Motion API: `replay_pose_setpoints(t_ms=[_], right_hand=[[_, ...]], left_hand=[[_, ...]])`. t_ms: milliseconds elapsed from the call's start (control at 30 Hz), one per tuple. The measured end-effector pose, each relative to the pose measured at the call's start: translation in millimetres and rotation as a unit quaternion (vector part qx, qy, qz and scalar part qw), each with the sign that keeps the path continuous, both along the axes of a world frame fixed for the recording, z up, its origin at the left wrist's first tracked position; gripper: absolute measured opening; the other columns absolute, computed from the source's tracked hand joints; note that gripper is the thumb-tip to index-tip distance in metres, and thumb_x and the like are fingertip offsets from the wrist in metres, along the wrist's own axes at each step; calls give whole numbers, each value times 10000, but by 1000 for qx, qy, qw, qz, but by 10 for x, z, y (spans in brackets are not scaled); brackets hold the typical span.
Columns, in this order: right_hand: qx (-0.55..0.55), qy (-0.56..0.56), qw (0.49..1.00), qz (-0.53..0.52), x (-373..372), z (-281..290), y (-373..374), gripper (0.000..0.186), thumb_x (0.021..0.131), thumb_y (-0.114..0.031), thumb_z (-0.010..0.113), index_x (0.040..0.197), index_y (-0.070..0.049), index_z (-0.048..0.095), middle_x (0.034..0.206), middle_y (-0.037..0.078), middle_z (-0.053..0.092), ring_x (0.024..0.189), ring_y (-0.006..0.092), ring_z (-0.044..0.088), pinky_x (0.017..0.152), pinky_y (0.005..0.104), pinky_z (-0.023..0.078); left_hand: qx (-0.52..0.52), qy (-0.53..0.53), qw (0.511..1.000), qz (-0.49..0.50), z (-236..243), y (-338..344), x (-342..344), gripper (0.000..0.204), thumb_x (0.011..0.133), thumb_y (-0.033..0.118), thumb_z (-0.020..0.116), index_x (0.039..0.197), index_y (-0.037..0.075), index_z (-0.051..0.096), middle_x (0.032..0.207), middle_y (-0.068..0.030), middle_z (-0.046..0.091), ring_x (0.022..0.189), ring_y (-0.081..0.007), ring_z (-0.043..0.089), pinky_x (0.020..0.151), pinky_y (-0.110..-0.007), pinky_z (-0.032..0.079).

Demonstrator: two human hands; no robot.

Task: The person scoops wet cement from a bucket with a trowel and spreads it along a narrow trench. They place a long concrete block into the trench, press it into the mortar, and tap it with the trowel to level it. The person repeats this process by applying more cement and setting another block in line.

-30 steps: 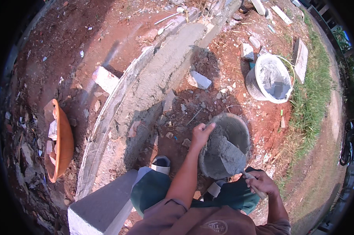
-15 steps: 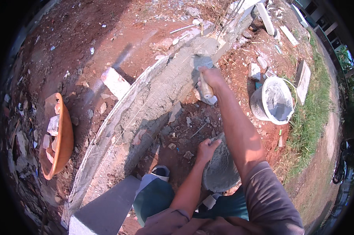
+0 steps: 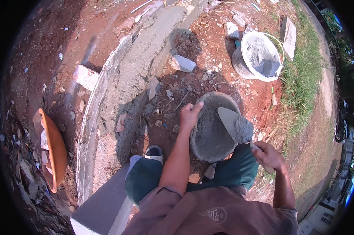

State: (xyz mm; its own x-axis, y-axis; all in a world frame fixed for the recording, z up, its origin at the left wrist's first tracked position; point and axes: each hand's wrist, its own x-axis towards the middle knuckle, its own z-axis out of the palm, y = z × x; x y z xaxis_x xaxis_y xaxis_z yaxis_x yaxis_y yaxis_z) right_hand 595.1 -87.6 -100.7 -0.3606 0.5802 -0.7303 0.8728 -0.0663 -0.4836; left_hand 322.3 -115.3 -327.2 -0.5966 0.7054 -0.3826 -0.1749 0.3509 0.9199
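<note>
My left hand [image 3: 189, 116] grips the left rim of a round grey mortar bowl [image 3: 225, 98], thumb on top of the edge. Wet grey mortar [image 3: 210, 131] coats its inside. In my right hand [image 3: 270, 155] is a trowel [image 3: 236, 124], held by its handle. The pointed blade reaches over the bowl's right rim and carries some mortar near the handle. To the left runs a low curved wall [image 3: 132, 74], its top spread with rough grey mortar.
A white bucket [image 3: 245, 64] with grey mortar stands at the upper right, beside a block [image 3: 288, 38] and grass. Broken blocks [image 3: 183, 63] lie about. An orange basin [image 3: 53, 150] holding rubble is far left. A long grey block [image 3: 102, 196] sits by my left knee.
My right hand has drawn the trowel back from the wall's far end to the bowl. The left hand still holds the bowl's rim. The view has shifted toward my body.
</note>
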Motion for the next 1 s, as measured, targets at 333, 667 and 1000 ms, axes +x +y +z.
replay_pose_setpoints(t_ms=[333,667,1000], right_hand=[[187,-121,868,444,-225,-1423,-571,277,878,-148,415,1020,33,570,948,189,640,828,287,660,712,404,533],[168,-221,855,438,-251,-1585,-135,257,862,-152,450,900,-8,660,989,188,657,930,312,645,761,388,525],[-183,120,971,-101,-327,-1782,-830,201,834,-212,585,873,-15,570,682,46,568,564,151,580,526,308,474]], left_hand=[[22,68,995,-64,210,129,236,578,733,404,743,535,2,377,525,-32,356,543,-141,302,494,-357,308],[63,106,978,-166,551,96,728,449,724,374,756,625,-9,545,552,-50,503,534,-125,408,509,-335,369],[42,21,993,-107,463,-33,447,412,741,338,759,629,-7,562,585,22,492,569,-72,390,511,-286,361]])
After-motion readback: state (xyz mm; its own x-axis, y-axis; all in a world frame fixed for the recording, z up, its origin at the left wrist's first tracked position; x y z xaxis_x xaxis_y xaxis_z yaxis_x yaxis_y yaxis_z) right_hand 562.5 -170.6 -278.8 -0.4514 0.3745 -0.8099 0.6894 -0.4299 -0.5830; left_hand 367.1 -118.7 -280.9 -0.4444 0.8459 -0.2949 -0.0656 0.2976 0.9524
